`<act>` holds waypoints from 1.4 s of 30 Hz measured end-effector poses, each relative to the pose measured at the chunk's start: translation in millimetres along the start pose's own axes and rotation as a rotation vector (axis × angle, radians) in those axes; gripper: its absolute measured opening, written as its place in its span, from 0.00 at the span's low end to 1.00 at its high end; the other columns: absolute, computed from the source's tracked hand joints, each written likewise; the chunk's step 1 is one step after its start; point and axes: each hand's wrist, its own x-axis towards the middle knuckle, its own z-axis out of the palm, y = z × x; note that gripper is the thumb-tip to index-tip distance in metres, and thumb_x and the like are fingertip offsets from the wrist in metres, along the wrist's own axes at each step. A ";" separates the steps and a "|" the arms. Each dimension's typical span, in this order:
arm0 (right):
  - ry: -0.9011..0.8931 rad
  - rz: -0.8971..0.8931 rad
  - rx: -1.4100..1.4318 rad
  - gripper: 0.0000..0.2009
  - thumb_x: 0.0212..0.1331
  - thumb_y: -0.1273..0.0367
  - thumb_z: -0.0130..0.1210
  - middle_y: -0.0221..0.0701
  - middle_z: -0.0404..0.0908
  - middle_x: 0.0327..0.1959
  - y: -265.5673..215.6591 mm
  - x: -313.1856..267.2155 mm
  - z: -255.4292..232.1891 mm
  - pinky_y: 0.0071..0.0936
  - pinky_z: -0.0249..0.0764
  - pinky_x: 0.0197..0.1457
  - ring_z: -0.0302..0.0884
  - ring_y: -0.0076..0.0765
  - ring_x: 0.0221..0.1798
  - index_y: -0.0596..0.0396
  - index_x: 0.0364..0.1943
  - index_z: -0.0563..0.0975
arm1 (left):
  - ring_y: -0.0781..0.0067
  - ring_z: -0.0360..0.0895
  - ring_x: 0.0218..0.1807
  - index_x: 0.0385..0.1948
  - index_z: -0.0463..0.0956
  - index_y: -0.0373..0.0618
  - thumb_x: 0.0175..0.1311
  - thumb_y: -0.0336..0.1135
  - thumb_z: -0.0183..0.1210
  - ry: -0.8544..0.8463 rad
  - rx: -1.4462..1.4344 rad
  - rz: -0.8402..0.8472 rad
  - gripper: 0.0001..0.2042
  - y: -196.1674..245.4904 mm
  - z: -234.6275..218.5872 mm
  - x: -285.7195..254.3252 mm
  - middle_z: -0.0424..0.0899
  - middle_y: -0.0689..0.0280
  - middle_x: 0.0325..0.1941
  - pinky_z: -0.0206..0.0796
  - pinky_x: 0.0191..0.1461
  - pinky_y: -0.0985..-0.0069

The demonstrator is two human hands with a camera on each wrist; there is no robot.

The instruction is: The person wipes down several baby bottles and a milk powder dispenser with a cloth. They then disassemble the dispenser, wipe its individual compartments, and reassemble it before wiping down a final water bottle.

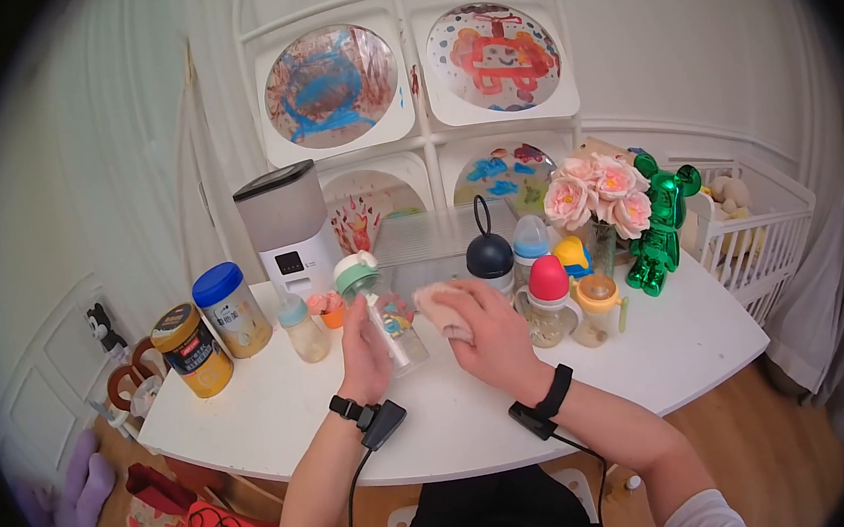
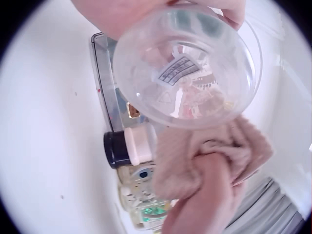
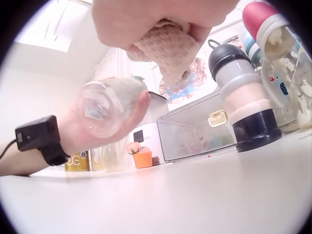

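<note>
A clear bottle [image 1: 398,338] with a green and white lid is gripped by the left hand [image 1: 362,354] above the table; its round base [image 2: 185,73] faces the left wrist camera. The right hand [image 1: 494,342] holds a bunched pink cloth [image 1: 443,312] just right of the bottle. In the left wrist view the cloth [image 2: 209,156] lies close under the bottle's base; whether they touch I cannot tell. From the right wrist, the cloth [image 3: 170,51] hangs from the fingers, apart from the bottle [image 3: 112,105].
Behind the hands stand a dispenser [image 1: 289,235], a clear box [image 3: 195,131] and a dark-topped stacked container [image 1: 490,260]. Several baby bottles, a flower vase and a green bear figure [image 1: 662,227] are at the right. Two tins and a small bottle [image 1: 302,329] stand left.
</note>
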 end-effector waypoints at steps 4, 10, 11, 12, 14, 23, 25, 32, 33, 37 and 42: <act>0.049 -0.022 0.089 0.32 0.55 0.78 0.63 0.47 0.71 0.68 1.2 4.7 -3.8 0.47 0.74 0.69 0.72 0.61 0.68 0.51 0.68 0.72 | 0.62 0.77 0.64 0.69 0.60 0.47 0.76 0.51 0.60 -0.221 0.077 -0.024 0.29 -10.4 -4.9 0.9 0.79 0.58 0.62 0.70 0.69 0.61; 0.159 -0.046 0.083 0.38 0.54 0.82 0.61 0.51 0.64 0.72 6.7 7.5 -2.0 0.47 0.66 0.76 0.66 0.64 0.74 0.53 0.74 0.66 | 0.63 0.70 0.74 0.75 0.54 0.49 0.70 0.34 0.67 -0.338 0.249 0.020 0.36 -16.0 3.1 -9.3 0.70 0.59 0.74 0.65 0.76 0.59; 0.157 -0.046 0.086 0.38 0.54 0.82 0.61 0.51 0.64 0.72 6.0 6.9 -1.2 0.47 0.66 0.76 0.66 0.64 0.74 0.53 0.74 0.66 | 0.65 0.69 0.75 0.76 0.54 0.48 0.70 0.35 0.67 -0.364 0.238 0.050 0.37 -17.1 5.7 -11.2 0.69 0.61 0.75 0.64 0.76 0.60; 0.103 -0.033 0.169 0.38 0.54 0.81 0.61 0.50 0.65 0.72 5.1 5.9 -0.9 0.46 0.67 0.76 0.67 0.63 0.73 0.53 0.74 0.66 | 0.66 0.68 0.76 0.77 0.53 0.48 0.71 0.36 0.67 -0.392 0.226 0.080 0.38 -17.7 6.9 -12.2 0.68 0.62 0.75 0.63 0.77 0.60; 0.049 -0.019 0.251 0.38 0.55 0.81 0.61 0.49 0.66 0.72 5.8 4.6 -1.3 0.45 0.68 0.75 0.68 0.62 0.73 0.53 0.74 0.66 | 0.67 0.67 0.76 0.77 0.55 0.47 0.71 0.37 0.66 -0.402 0.187 0.036 0.37 -15.2 3.6 -10.3 0.69 0.63 0.75 0.62 0.77 0.61; -0.148 -0.084 0.285 0.35 0.53 0.81 0.62 0.45 0.70 0.71 6.2 1.4 -0.3 0.42 0.71 0.73 0.72 0.57 0.71 0.51 0.71 0.72 | 0.74 0.75 0.67 0.71 0.67 0.42 0.80 0.43 0.59 -0.208 0.148 0.078 0.24 -16.0 3.1 -5.3 0.79 0.66 0.65 0.68 0.71 0.67; -0.205 -0.045 0.209 0.34 0.52 0.79 0.64 0.42 0.73 0.69 4.3 -0.2 1.2 0.43 0.74 0.71 0.74 0.55 0.69 0.44 0.68 0.77 | 0.74 0.77 0.65 0.69 0.68 0.42 0.81 0.43 0.58 -0.149 0.151 0.101 0.23 -12.8 2.8 -4.9 0.80 0.66 0.64 0.69 0.70 0.67; -0.364 -0.188 0.149 0.31 0.49 0.74 0.69 0.35 0.76 0.67 -4.3 -2.3 -6.1 0.41 0.78 0.66 0.77 0.49 0.67 0.35 0.63 0.82 | 0.66 0.80 0.61 0.64 0.71 0.42 0.81 0.55 0.52 -0.022 0.010 -0.028 0.25 -12.2 -10.6 2.6 0.82 0.60 0.60 0.71 0.69 0.63; -0.380 -0.223 0.132 0.32 0.47 0.74 0.70 0.33 0.75 0.67 -6.6 -2.2 -7.2 0.41 0.80 0.64 0.76 0.49 0.67 0.34 0.63 0.82 | 0.64 0.80 0.61 0.63 0.71 0.42 0.80 0.59 0.50 -0.018 -0.068 -0.132 0.28 -10.9 -13.8 3.5 0.82 0.59 0.59 0.71 0.69 0.61; -0.419 -0.299 0.145 0.31 0.47 0.72 0.71 0.32 0.76 0.68 -12.4 1.4 -8.7 0.40 0.79 0.65 0.77 0.48 0.67 0.33 0.61 0.83 | 0.58 0.80 0.60 0.63 0.71 0.41 0.79 0.64 0.46 -0.022 -0.142 -0.116 0.32 -8.3 -13.7 2.8 0.83 0.55 0.57 0.72 0.68 0.58; -0.380 -0.423 0.126 0.31 0.47 0.72 0.70 0.29 0.77 0.69 -13.4 6.6 -9.8 0.37 0.79 0.65 0.76 0.46 0.69 0.30 0.60 0.84 | 0.56 0.83 0.55 0.59 0.74 0.44 0.75 0.70 0.47 -0.010 -0.288 -0.272 0.35 5.5 -2.7 -5.4 0.84 0.53 0.54 0.78 0.61 0.56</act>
